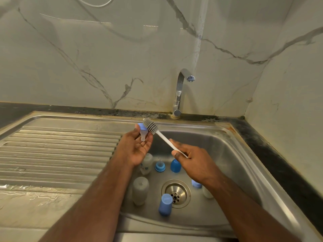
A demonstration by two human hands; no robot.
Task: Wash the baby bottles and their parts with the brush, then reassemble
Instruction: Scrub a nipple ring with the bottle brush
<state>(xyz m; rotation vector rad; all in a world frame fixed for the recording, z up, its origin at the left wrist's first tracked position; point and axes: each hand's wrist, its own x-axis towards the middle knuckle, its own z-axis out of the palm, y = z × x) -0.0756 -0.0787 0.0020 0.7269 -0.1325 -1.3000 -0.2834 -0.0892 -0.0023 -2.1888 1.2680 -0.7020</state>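
I am scrubbing the teat [143,132]: left hand [135,147] pinches it at its fingers, right hand [190,158] fingers are clamped on the brush [150,126], whose head touches it. Next I think rinsing; bottles [140,190] wait below.

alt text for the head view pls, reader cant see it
Over a steel sink, the left hand holds a blue-ringed bottle nipple while the right hand grips a grey-headed brush against it. Bottles and blue caps lie in the basin; the tap shows no water.
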